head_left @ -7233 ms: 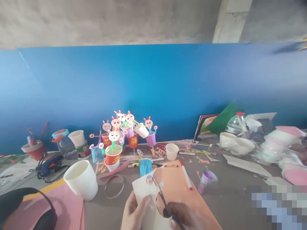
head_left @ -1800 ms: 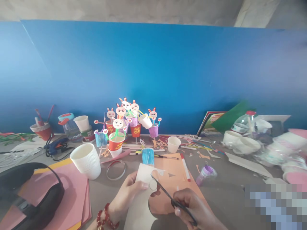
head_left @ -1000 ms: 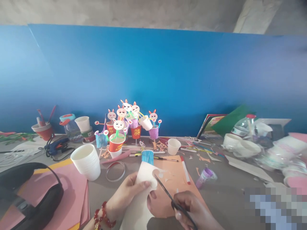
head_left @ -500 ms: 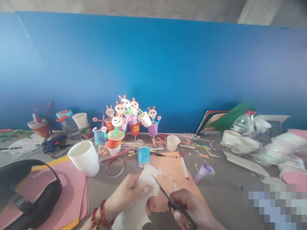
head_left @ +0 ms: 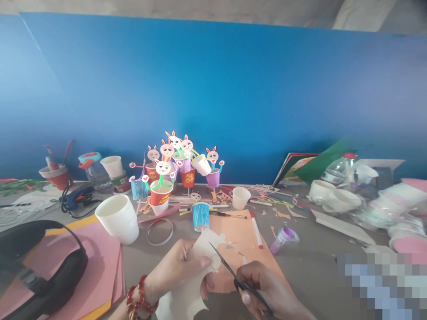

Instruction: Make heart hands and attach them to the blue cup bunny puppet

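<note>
My left hand (head_left: 187, 266) pinches a sheet of white paper (head_left: 182, 302) with a cut, curved edge; a small drawn circle shows beside the thumb. In my right hand (head_left: 258, 284) is a pair of dark scissors (head_left: 230, 268), fingers wrapped round the handles. The blades point up and left, over the paper next to the circle. Beneath both hands lies an orange sheet (head_left: 233, 226) with paper scraps on it. A blue-coloured paper cup (head_left: 200, 217) stands just beyond the white paper.
Rabbit-faced paper cups (head_left: 162, 191) stand together at the back. A stack of white cups (head_left: 118, 220), a tape roll (head_left: 160, 232) and black headphones (head_left: 56, 275) on pink paper (head_left: 100, 258) are at left. A red-capped marker (head_left: 256, 229), a purple roll (head_left: 283, 240) and bagged cups (head_left: 387, 209) lie to the right.
Both hands stay nearly in place, with the paper and scissors held as before. The whole view has shifted very slightly.
</note>
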`<action>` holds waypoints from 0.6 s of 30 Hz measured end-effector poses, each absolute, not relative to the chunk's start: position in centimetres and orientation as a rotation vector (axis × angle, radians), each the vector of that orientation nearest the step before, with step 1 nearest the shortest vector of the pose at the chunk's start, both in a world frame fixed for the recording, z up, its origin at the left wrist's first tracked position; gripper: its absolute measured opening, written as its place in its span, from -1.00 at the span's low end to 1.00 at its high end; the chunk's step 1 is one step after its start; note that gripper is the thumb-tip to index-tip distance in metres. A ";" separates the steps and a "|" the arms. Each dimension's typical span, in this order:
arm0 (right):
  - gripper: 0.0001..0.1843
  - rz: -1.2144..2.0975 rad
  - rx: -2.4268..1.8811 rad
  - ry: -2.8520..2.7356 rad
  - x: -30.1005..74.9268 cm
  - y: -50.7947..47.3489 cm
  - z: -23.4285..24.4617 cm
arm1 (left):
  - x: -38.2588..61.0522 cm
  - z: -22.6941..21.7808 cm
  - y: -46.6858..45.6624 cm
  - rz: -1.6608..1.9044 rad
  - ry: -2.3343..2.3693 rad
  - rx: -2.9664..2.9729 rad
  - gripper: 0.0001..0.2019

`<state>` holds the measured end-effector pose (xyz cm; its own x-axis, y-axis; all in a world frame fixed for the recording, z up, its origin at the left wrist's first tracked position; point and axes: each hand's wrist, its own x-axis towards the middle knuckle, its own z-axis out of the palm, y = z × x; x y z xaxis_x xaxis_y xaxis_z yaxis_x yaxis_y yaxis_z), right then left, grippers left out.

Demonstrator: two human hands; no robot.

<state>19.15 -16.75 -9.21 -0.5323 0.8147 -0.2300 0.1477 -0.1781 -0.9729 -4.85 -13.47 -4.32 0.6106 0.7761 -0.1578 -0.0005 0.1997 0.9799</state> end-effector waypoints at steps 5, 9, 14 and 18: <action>-0.28 1.752 -1.141 -1.593 19.1 -16.8 -9.3 | -4.9 -4.3 -13.5 0.634 0.759 1.237 -0.66; -0.28 1.718 -1.151 -1.624 19.2 -16.7 -9.2 | -5.0 -4.7 -13.4 0.626 0.750 1.232 -0.67; -0.25 1.728 -1.156 -1.635 19.2 -16.7 -9.1 | -5.1 -5.4 -13.3 0.634 0.696 1.221 -0.71; -0.22 1.723 -1.185 -1.632 19.1 -16.8 -8.7 | -5.1 -5.4 -13.2 0.622 0.722 1.214 -0.72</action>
<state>19.10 -16.79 -8.72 -0.5070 0.8227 -0.2571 0.2121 -0.1700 -0.9624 -5.09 -13.23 -5.42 0.6292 0.7607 -0.1596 -0.0443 0.2401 0.9697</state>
